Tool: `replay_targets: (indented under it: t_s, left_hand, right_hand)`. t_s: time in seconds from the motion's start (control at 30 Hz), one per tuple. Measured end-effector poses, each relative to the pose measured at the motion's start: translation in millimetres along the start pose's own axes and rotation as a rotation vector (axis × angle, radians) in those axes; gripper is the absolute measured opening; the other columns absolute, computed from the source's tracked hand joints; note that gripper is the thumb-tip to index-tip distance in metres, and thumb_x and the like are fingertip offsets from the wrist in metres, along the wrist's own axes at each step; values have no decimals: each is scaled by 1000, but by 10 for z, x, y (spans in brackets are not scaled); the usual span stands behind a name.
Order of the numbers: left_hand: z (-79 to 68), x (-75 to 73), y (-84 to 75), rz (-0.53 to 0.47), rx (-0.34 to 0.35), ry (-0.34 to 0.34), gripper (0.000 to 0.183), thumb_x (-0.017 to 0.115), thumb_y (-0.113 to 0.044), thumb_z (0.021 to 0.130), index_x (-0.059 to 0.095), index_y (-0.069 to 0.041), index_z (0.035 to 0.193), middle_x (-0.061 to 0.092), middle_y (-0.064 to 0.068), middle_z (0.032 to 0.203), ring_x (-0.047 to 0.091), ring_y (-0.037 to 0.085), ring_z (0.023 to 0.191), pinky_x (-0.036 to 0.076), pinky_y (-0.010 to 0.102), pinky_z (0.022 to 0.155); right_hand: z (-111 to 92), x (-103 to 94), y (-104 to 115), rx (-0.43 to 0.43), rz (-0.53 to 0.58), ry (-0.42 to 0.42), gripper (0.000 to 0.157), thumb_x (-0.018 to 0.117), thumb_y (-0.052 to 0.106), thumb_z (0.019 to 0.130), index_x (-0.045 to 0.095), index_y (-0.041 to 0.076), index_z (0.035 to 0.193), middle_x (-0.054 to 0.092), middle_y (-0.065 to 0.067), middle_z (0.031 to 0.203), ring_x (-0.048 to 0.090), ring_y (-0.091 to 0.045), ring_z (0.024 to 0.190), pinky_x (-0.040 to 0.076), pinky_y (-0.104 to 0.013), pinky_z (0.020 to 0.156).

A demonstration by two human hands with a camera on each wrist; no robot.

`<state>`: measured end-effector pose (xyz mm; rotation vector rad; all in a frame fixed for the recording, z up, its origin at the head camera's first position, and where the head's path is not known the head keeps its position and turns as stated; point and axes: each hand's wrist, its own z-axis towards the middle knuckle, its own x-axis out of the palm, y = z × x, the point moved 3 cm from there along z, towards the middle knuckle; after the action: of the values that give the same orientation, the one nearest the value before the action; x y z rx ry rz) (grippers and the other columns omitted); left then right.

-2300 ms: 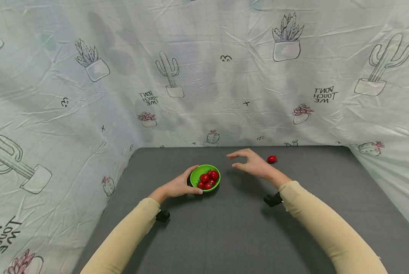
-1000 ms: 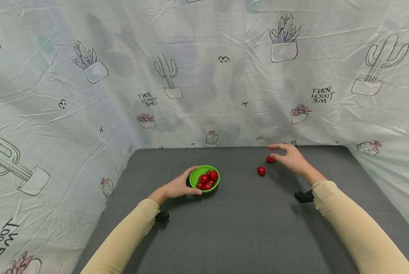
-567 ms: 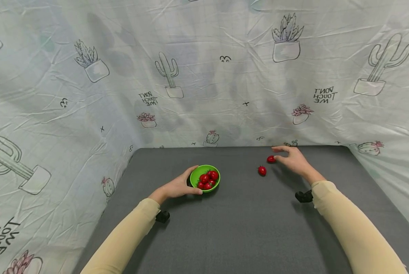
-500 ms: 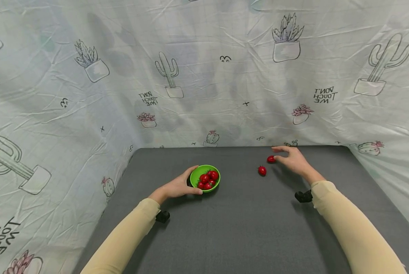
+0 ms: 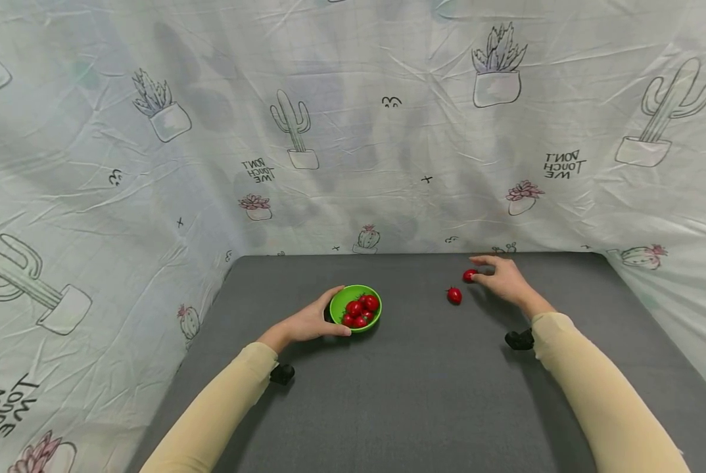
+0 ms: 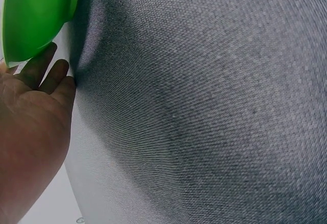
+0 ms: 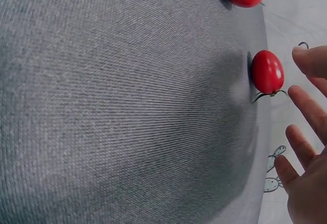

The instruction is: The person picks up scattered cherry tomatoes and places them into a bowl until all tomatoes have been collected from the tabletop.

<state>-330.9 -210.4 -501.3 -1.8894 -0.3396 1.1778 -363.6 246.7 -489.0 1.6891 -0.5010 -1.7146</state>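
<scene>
In the head view my left hand (image 5: 308,323) holds a green bowl (image 5: 337,301) on its left side, thumb at the near rim and fingers behind. Several red cherry tomatoes (image 5: 360,311) lie in the bowl. The left wrist view shows the bowl's outer wall (image 6: 38,14) beside the fingers. My right hand (image 5: 507,281) hovers at a loose cherry tomato (image 5: 469,276) near the table's back edge, thumb and fingers spread. In the right wrist view the fingers stay apart from that tomato (image 7: 267,72). A second cherry tomato (image 5: 454,295) lies closer to me.
A dark grey cloth-like surface (image 5: 388,394) covers the table. Behind and at the sides hangs a pale curtain (image 5: 353,131) with cactus drawings. Black wrist devices sit under both sleeves, the right one (image 5: 518,339) near the table surface.
My right hand has moved from beside the bowl rightward to the far tomato, uncovering the nearer one. During the last half second it shifts only slightly. Left hand and bowl stay put.
</scene>
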Motion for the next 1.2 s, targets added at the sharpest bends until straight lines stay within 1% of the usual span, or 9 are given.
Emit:
replay_targets:
  t_s: [0.13,0.3,0.5,0.67,0.73,0.9,1.1,1.2]
  left_hand:
    - [6,3,-1,2,3,-1,107,82,-48,85,16,-25,166,21,6,166,26,27,150,26,56,117]
    - [6,5,-4,5,2,-2,107,82,-49,85,16,-24,166,21,7,167,25,27,150,26,57,117]
    - [13,7,-4,12,-1,-3,108,82,-50,85,16,-24,166,20,6,167,24,27,151,25,57,117]
    - [15,8,-5,13,-1,-3,107,82,-50,85,16,-25,166,20,6,167,24,27,151,25,57,117]
    - [14,9,-9,10,-1,-2,107,82,-50,85,16,-24,166,20,6,167,24,27,151,25,57,117]
    - [18,8,-6,6,-3,-4,107,82,-50,85,16,-25,166,20,6,167,23,27,151,24,57,117]
    - [20,3,1,8,-6,-3,107,82,-48,85,16,-24,166,20,6,167,24,27,151,24,57,117]
    - [23,1,6,8,-3,-2,107,82,-48,85,16,-24,166,20,6,167,24,27,151,24,57,117]
  right_hand:
    - [-3,25,-38,12,-18,7,52,62,20,103,49,-1,150,43,-29,152,20,-53,146,23,-70,110]
    - [3,58,-77,19,-25,-4,54,63,19,103,48,-2,150,43,-30,151,23,-54,144,25,-69,109]
    - [18,98,-100,51,-10,-14,54,63,16,101,47,0,151,41,-28,153,21,-53,145,24,-69,109]
    - [30,124,-112,44,-10,-14,53,63,15,101,48,-1,150,43,-29,152,31,-50,139,28,-67,106]
    - [31,131,-113,41,-17,-11,52,63,15,101,49,-1,149,43,-29,151,31,-51,137,28,-68,106]
    - [24,139,-111,40,-37,-14,49,63,16,101,53,-1,146,47,-30,148,25,-55,141,20,-71,109]
    - [11,146,-112,14,-51,-29,44,65,17,101,58,-2,141,53,-29,143,33,-53,139,25,-68,109]
    - [5,150,-103,7,-56,-32,45,67,18,101,59,-2,140,53,-30,142,32,-54,138,25,-69,108]
